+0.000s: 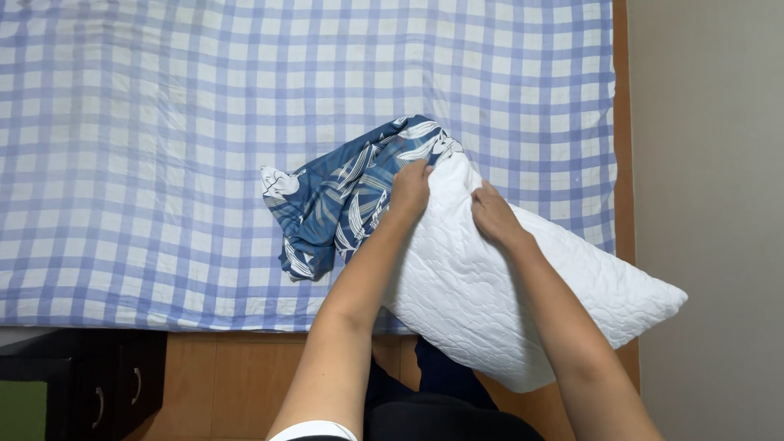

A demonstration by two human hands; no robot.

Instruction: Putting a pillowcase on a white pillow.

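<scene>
Gripping a pillow at the mouth of its case

Left hand (411, 189) clutches the blue leaf-print pillowcase (343, 200) where it meets the white quilted pillow (506, 286); right hand (492, 214) rests just beside it, fingers curled on the pillow's top end. Case and pillow lie on a blue-checked bedsheet (163, 163). The pillow's long axis runs diagonally, upper end pointing up-left into the case, lower end overhanging the bed's wooden edge (245, 367).

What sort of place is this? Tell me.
Most likely a bedroom: a bed with a blue-and-white checked sheet, a white quilted pillow under both hands, and a blue leaf-print pillowcase beside it.
</scene>
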